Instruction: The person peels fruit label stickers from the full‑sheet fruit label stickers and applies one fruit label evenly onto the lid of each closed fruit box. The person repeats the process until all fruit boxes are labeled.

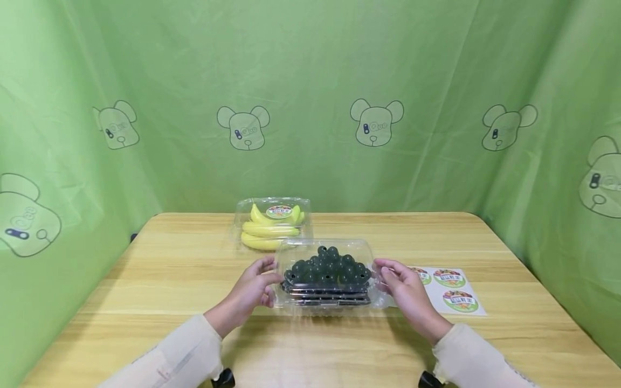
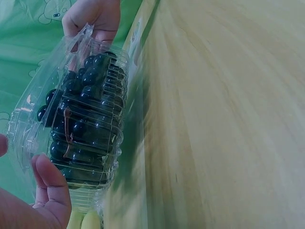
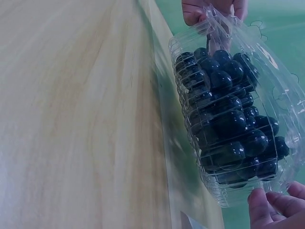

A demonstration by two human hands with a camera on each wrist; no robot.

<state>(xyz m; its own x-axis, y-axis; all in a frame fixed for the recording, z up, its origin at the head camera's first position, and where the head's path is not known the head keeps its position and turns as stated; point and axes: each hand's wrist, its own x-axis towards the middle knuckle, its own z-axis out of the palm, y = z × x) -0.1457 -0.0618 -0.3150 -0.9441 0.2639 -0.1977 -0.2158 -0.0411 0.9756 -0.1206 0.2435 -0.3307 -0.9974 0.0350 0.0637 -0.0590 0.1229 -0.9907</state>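
Note:
A clear plastic clamshell box (image 1: 326, 293) holds a bunch of dark grapes (image 1: 330, 267), and its lid is down over them. My left hand (image 1: 249, 288) grips the box's left end, thumb on the near side. At the opposite end my right hand (image 1: 407, 293) pinches the rim between thumb and fingers. In the left wrist view the ribbed base of the box (image 2: 121, 95) appears raised a little above the table. The right wrist view shows the grapes (image 3: 228, 121) through the box's side, with a hand at each end.
Behind and left of the grapes stands another clear box with yellow bananas (image 1: 269, 230) and a round label (image 1: 280, 212) on its lid. A sheet of round fruit stickers (image 1: 477, 307) lies to the right, partly behind my right hand. Green curtains (image 1: 310, 161) surround the wooden table (image 1: 160, 269).

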